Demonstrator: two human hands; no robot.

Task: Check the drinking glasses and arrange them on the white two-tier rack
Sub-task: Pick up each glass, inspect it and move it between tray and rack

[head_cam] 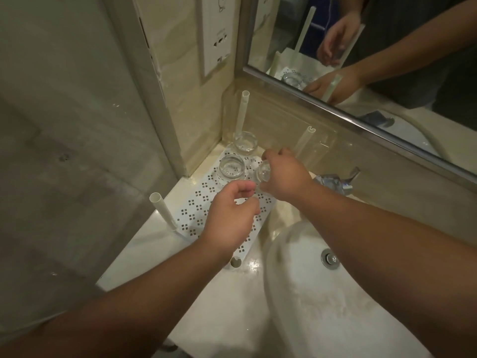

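Observation:
A white perforated rack shelf [196,202] lies on the counter beside the basin, with white tube posts [162,210] rising at its corners. Two clear drinking glasses stand on its far end, one [245,144] in the corner and one [231,167] just in front of it. My right hand [282,175] is closed around a third clear glass [263,173], tilted on its side just above the shelf, right of the two standing ones. My left hand [231,215] hovers over the middle of the shelf, fingers curled and touching the near end of that glass.
A white wash basin [309,293] with a metal drain fills the right foreground. A chrome tap [338,180] sits behind my right wrist. A mirror [387,47] hangs above, a glass partition [64,151] stands at the left, and a wall socket [219,34] is beyond the corner.

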